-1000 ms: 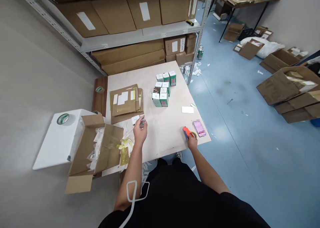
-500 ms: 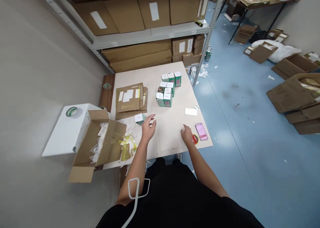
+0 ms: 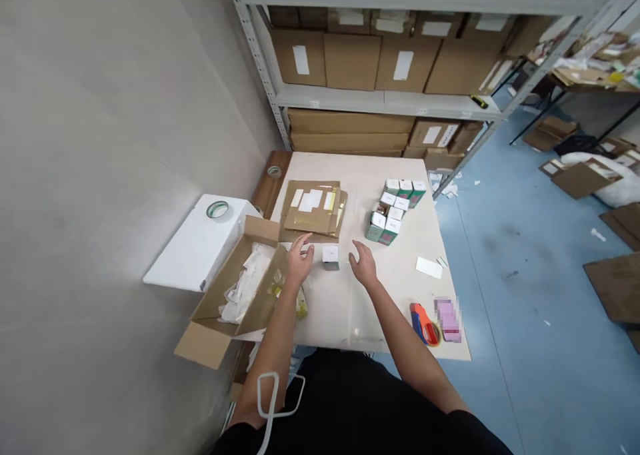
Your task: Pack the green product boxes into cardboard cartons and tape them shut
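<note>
A small white-topped green box (image 3: 331,256) stands alone on the pale table (image 3: 350,308). My left hand (image 3: 301,260) hovers just left of it, fingers spread, holding nothing. My right hand (image 3: 363,265) is just right of the box, fingers loosely apart and empty. Both hands flank the box without touching it. A stack of flattened cardboard (image 3: 313,209) with white labels lies just beyond my left hand. A cluster of several matching green boxes (image 3: 394,210) stands farther back on the right.
An orange tape dispenser (image 3: 424,323) and a pink phone (image 3: 447,318) lie near the table's front right corner. An open carton (image 3: 235,288) with paper sits at left beside a white stand holding a tape roll (image 3: 217,209). Shelving with cartons (image 3: 380,62) stands behind.
My right hand let go of the tape dispenser and moved left across the table. My left hand released the small box. Both hands now flank it; the view swung left.
</note>
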{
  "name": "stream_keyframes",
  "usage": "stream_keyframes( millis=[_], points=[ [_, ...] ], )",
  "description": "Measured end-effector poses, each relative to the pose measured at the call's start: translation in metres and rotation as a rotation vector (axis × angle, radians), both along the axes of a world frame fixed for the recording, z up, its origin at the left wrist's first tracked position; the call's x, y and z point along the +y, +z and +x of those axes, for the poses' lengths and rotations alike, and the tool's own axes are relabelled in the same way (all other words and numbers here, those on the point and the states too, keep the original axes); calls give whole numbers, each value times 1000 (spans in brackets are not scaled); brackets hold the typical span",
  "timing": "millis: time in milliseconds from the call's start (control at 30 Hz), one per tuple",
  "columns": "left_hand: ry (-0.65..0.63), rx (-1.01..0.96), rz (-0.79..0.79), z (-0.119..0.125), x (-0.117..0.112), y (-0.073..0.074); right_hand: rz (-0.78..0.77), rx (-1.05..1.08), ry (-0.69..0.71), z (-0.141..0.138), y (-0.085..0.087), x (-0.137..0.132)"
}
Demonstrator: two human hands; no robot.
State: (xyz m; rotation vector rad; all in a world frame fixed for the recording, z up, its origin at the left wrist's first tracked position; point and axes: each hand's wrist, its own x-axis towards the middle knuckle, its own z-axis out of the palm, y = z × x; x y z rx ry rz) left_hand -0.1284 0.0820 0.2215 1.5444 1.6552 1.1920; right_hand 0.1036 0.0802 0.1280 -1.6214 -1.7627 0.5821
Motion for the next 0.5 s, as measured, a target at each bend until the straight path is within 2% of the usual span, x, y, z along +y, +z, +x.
stream_keyframes(
  millis=[133, 267, 367, 500],
  points=[
    [39, -21, 4, -65, 64, -19, 20, -57, 70, -50, 2, 50],
    [46, 1, -45, -119, 136, -49, -20, -135, 109, -93, -6, 99],
    [1, 77, -154, -145, 183, -78, -94, -202, 120, -120, -19, 133],
    [-79, 181, -405, -161, 230, -119, -279, -320, 146, -146, -46, 172]
  ],
)
